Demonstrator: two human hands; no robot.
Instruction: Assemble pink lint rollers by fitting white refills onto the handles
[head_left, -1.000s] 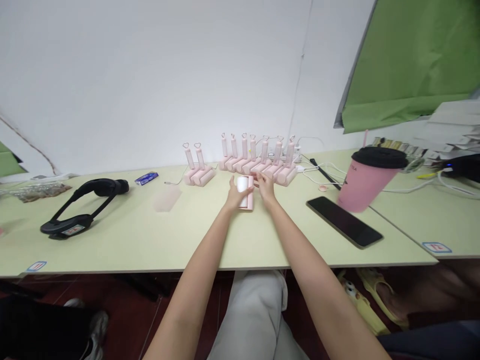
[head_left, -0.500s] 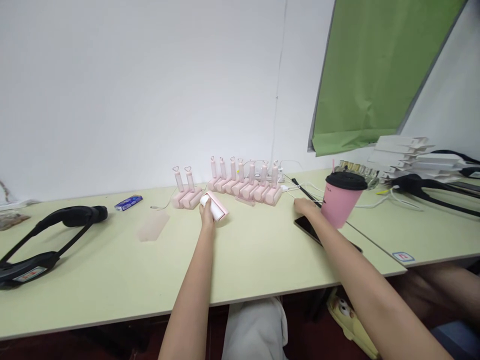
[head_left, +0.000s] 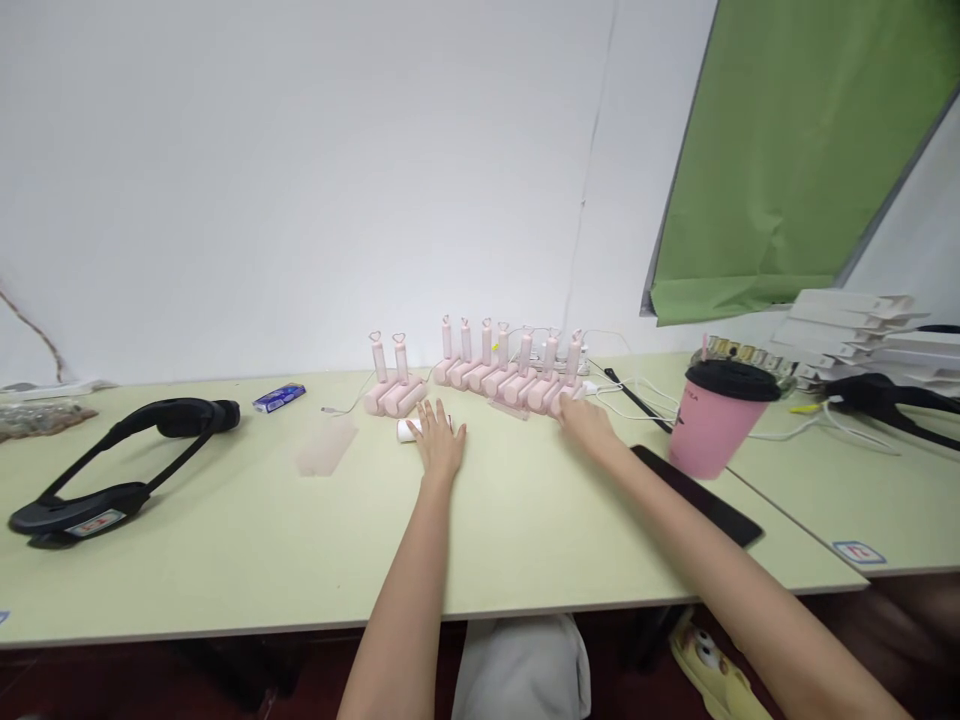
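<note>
My left hand [head_left: 439, 440] rests with fingers spread over a small pink-and-white cylinder [head_left: 406, 431] lying on the table; the hand hides most of it. My right hand [head_left: 586, 425] has its fingers bent at the base of the rightmost pink device [head_left: 574, 355], touching its front end; the fingertips are partly hidden. Several like devices [head_left: 486, 345] stand beside it in a row, each with a lying round base and an upright tube topped by a heart-shaped loop. Two more [head_left: 397, 375] stand apart, just behind my left hand.
A pink cup [head_left: 712, 425] with a black lid stands right, beside a dark phone [head_left: 697, 495]. White cables [head_left: 637, 395] run behind. A black headset [head_left: 120, 470], a blue packet [head_left: 279, 397] and a translucent pink sheet [head_left: 327, 447] lie left. White boxes [head_left: 847, 320] are stacked far right.
My left hand has let go of the pink-and-white cylinder, now lying on the table, and spread its fingers. My right hand has moved left from beside the phone to the row's right end.
</note>
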